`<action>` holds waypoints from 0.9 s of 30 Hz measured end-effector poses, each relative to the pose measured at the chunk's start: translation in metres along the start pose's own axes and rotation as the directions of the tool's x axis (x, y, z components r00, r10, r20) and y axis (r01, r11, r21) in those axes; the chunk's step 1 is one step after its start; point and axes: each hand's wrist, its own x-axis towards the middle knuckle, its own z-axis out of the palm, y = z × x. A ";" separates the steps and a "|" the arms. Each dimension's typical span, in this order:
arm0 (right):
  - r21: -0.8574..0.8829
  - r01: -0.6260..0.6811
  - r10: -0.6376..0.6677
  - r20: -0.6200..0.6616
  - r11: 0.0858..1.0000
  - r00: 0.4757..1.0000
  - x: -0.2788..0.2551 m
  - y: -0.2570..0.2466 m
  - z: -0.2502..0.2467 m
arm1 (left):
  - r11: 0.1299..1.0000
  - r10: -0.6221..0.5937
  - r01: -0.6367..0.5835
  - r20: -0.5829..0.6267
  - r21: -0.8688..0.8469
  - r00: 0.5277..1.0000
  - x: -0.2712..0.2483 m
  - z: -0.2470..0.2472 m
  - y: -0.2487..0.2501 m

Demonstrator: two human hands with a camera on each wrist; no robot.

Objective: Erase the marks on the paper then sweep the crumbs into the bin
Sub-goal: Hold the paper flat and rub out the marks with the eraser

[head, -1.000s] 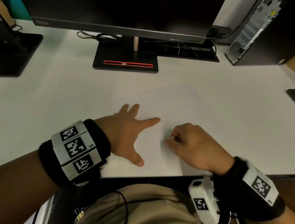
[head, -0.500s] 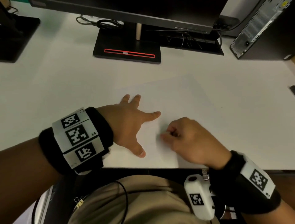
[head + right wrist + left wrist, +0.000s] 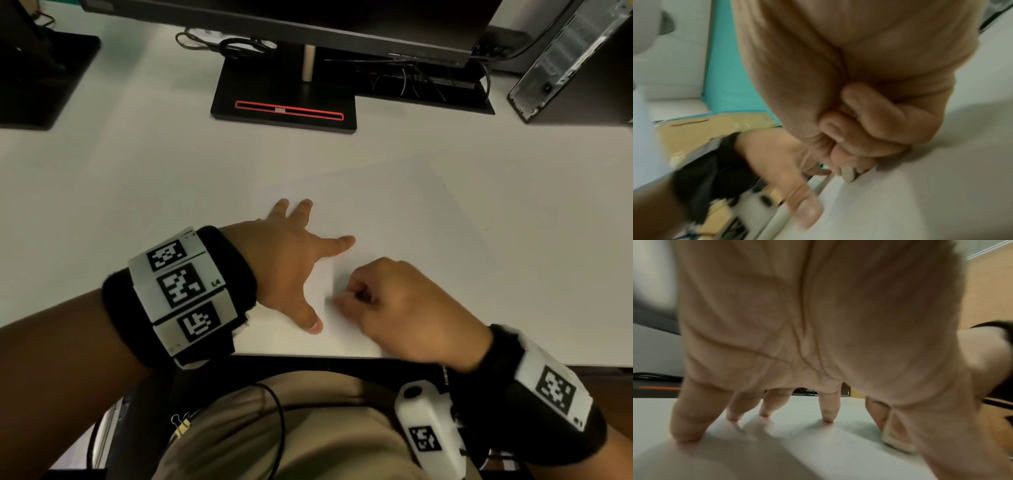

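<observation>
A white sheet of paper (image 3: 383, 212) lies on the white desk, near its front edge. My left hand (image 3: 294, 260) is spread flat on the sheet's left part, fingertips (image 3: 827, 418) pressing down. My right hand (image 3: 394, 308) is curled beside the left thumb and pinches a small pale eraser (image 3: 847, 175), whose tip touches the paper. The same eraser (image 3: 896, 443) shows in the left wrist view, down on the sheet. No marks on the paper are visible, and the bin is out of view.
A monitor stand (image 3: 284, 102) with a red stripe sits behind the paper. A computer tower (image 3: 575, 61) stands at the back right, another dark base (image 3: 41, 75) at the back left. A tiny speck (image 3: 486, 229) lies right of the sheet. The desk's front edge (image 3: 342, 356) runs just under my hands.
My right hand with the eraser has shifted slightly left, toward my left thumb. The left hand stays spread on the paper. The head camera has tipped a little.
</observation>
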 end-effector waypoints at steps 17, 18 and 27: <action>-0.017 -0.036 0.037 0.028 0.999 0.999 0.000 0.005 -0.004 | 1.000 0.006 -0.006 -0.010 -0.009 1.000 -0.001 0.002 -0.002; -0.005 -0.068 0.068 -0.003 0.998 0.998 0.001 0.011 -0.012 | 1.000 0.005 -0.005 -0.009 -0.012 1.000 -0.001 0.002 -0.002; -0.014 -0.019 0.020 0.052 1.000 0.998 0.001 0.001 -0.005 | 1.000 0.007 -0.007 -0.003 -0.006 1.000 -0.001 0.002 -0.002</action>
